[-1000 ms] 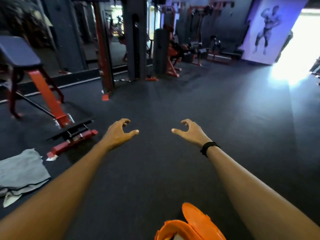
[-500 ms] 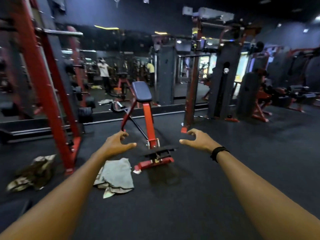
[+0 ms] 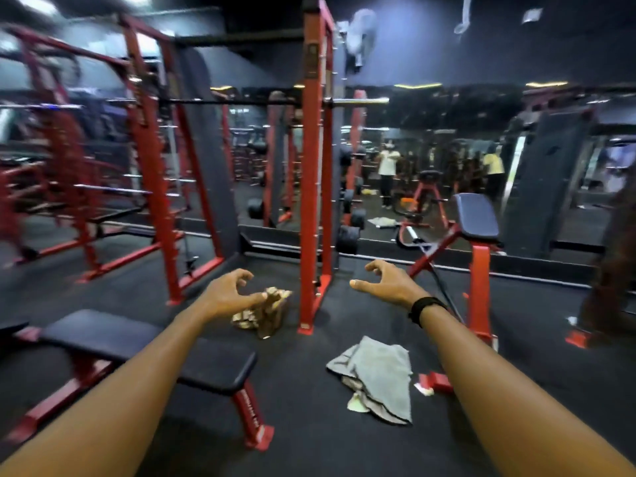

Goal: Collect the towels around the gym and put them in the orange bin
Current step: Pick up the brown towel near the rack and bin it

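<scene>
**Two towels now in sight, both hands empty**

The fingers of the left hand are loosely curled with the thumb spread, holding nothing; the right hand, with a black wristband behind it, is held the same way, empty. Both arms reach forward above the floor, well above any cloth.

Just past the left hand's thumb, on the dark floor, lies a crumpled brown patterned towel, close to the foot of a red rack post. Nearer and lower right, a grey towel lies rumpled on the floor, just beside the red foot of an incline bench. A flat bench stands at the lower left. The orange bin is not in view.

Compared with half a second ago, the view has swung left: the grey towel, then under the left hand, now sits below the right arm, and the brown towel, then far off at the left edge, now lies near centre. A second ago only the grey towel showed, with the orange bin's rim at the bottom edge. The hands have kept their pose throughout.

For the task, this looks like a search turn ending: two towels are located, neither collected, and the bin probably lies behind and to the right.
</scene>
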{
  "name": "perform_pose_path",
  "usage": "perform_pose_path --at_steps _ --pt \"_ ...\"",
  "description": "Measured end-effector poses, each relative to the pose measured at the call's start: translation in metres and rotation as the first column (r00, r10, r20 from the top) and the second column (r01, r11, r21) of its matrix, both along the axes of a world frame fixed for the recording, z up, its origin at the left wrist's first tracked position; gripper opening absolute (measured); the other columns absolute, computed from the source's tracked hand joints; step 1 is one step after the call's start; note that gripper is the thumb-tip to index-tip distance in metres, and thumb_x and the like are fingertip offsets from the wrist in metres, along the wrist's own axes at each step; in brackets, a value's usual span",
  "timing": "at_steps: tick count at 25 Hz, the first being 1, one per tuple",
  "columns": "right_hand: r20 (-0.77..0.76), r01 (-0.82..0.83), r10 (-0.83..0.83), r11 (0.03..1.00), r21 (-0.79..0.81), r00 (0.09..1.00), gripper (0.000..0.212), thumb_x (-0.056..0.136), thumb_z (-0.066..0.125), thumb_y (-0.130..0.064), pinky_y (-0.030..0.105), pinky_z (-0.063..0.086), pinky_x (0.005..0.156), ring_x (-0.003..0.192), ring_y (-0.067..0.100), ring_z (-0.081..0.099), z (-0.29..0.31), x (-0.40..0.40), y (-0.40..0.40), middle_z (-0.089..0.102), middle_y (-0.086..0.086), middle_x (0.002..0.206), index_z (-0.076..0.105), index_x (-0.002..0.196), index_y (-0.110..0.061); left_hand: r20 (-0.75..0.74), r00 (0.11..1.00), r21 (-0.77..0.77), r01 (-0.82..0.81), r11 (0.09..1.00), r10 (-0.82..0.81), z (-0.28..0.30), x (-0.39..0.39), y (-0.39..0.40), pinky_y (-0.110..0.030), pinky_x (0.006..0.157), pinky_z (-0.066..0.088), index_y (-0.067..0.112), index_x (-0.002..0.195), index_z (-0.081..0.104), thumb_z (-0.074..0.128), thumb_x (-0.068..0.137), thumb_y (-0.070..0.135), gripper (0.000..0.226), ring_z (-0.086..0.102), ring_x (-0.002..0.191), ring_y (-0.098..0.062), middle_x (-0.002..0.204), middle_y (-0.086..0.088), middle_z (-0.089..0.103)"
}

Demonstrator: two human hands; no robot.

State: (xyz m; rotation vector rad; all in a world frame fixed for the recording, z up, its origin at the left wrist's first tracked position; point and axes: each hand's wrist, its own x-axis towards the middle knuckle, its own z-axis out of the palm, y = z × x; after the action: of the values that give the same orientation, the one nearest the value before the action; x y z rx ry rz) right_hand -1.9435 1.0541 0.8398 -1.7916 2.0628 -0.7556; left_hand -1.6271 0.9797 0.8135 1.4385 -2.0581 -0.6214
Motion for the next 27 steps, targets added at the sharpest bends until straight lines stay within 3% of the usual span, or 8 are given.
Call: perform_pose_path --at_steps 4,8,14,23,27 --pt "-0.020 -0.207 0.207 0.978 0.003 0.978 0.068 0.079 0.066 -0.056 0.033 0.042 0.101 0.123 0.022 0.050 -0.010 0.080 -0.089 0.052 0.006 0.135 0.049 0.131 -0.015 0.014 0.974 -0.008 -0.225 0.974 0.225 -0.002 0.090 -0.016 -0.025 0.093 0.041 0.017 0.125 0.057 0.075 0.076 0.044 0.058 0.057 0.113 -0.018 0.124 -0.005 0.061" --pt "-0.003 -0.415 0.415 0.910 -0.008 0.910 0.068 0.081 0.067 -0.051 0.034 0.038 0.104 0.128 0.023 0.046 -0.012 0.161 -0.172 0.049 0.008 0.140 0.047 0.133 -0.013 0.001 0.895 -0.020 -0.446 0.895 0.446 0.004 0.171 -0.031 -0.032 0.097 0.043 0.014 0.126 0.055 0.075 0.078 0.042 0.059 0.057 0.113 -0.022 0.126 -0.008 0.059" --pt "-0.012 -0.644 0.644 0.765 0.010 0.765 0.070 0.079 0.068 -0.053 0.034 0.043 0.100 0.120 0.023 0.052 -0.007 0.252 -0.278 0.054 0.008 0.134 0.049 0.132 -0.010 0.001 0.737 -0.018 -0.676 0.737 0.676 0.013 0.241 -0.051 -0.033 0.098 0.044 0.012 0.127 0.053 0.073 0.080 0.041 0.059 0.058 0.110 -0.023 0.127 -0.010 0.059" --pt "-0.010 -0.806 0.807 0.591 0.030 0.591 0.075 0.081 0.066 -0.053 0.038 0.040 0.104 0.130 0.025 0.045 -0.033 0.367 -0.356 0.045 0.010 0.143 0.043 0.138 -0.011 0.011 0.517 0.013 -0.856 0.517 0.856 -0.005 0.314 -0.042 -0.034 0.099 0.042 0.016 0.127 0.055 0.071 0.081 0.042 0.055 0.057 0.115 -0.023 0.129 -0.007 0.058" --pt "-0.025 -0.835 0.836 0.548 0.043 0.548 0.075 0.081 0.067 -0.053 0.041 0.041 0.105 0.130 0.027 0.045 -0.051 0.423 -0.377 0.045 0.010 0.143 0.041 0.139 -0.012 -0.013 0.473 0.054 -0.879 0.473 0.881 -0.028 0.354 -0.045 -0.029 0.091 0.041 0.015 0.128 0.054 0.072 0.080 0.043 0.058 0.056 0.112 -0.020 0.130 -0.007 0.057"
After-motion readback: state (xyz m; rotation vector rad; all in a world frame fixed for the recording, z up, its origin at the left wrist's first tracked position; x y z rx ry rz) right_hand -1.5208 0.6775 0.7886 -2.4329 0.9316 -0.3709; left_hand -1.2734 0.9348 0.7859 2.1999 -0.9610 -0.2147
